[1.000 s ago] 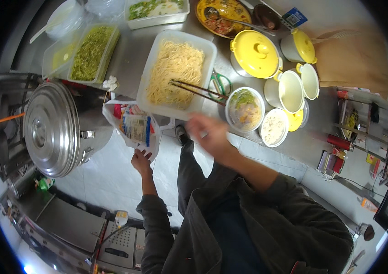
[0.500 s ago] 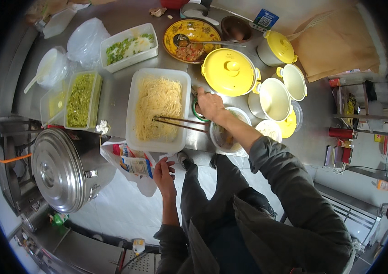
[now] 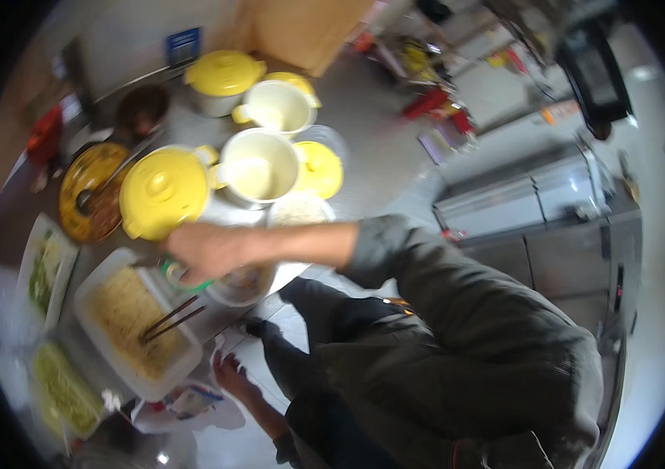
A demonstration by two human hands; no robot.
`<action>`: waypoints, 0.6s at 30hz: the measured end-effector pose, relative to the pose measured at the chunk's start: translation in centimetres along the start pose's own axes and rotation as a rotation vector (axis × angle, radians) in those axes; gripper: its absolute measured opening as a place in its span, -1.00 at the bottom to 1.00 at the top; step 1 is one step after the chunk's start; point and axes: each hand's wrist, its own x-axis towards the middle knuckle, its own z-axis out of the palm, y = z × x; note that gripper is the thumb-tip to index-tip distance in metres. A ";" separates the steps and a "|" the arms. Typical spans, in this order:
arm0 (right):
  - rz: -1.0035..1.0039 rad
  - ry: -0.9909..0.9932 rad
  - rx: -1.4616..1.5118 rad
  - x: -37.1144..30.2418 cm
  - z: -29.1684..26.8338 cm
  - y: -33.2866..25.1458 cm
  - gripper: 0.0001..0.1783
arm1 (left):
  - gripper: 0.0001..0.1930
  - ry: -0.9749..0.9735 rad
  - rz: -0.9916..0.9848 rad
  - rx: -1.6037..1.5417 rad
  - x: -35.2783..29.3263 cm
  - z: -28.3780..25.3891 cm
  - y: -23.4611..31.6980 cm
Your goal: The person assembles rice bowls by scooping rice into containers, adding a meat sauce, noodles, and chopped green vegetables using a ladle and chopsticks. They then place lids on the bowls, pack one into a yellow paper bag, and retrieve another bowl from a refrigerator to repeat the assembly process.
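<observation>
My right hand (image 3: 203, 248), blurred, reaches across the counter with its fingers curled down beside a green ring-shaped thing (image 3: 184, 275). Whatever lies within its fingers is hidden. Just left is a white tub of pale noodles (image 3: 125, 313), with dark chopsticks (image 3: 173, 319) resting in it and jutting past its right side. A clear round bowl (image 3: 242, 286) with dark contents sits partly under my right wrist. Low beyond the counter's near edge hangs my left hand (image 3: 232, 377), fingers apart and seemingly holding nothing, close to a white plastic bag (image 3: 223, 410).
A yellow lidded pot (image 3: 162, 191), open cream pots (image 3: 260, 166) and a yellow lid (image 3: 320, 170) stand behind my right arm. Left are a yellow plate of food (image 3: 105, 215), a tub of chopped greens (image 3: 39, 273) and a green-filled tub (image 3: 66, 391). Steel cabinets (image 3: 496, 211) stand right.
My view has swung to the right, so the counter appears shifted left and tilted, with more of the room's right side showing. My right hand stays by the green ring-shaped thing; the chopsticks remain in the noodles.
</observation>
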 end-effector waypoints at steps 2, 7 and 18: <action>-0.067 0.049 -0.139 0.6 -4.0 -0.6 -0.44 | -0.61 -0.088 0.124 0.105 -0.2 -0.1 -1.7; 0.088 -0.076 -0.675 9.6 -14.0 1.4 -0.20 | -0.66 -0.050 -0.080 -0.105 -1.6 0.8 1.2; 0.174 -0.681 -0.807 26.1 -11.0 1.1 -0.41 | -0.65 0.205 -0.243 -0.317 -4.4 -3.0 -3.1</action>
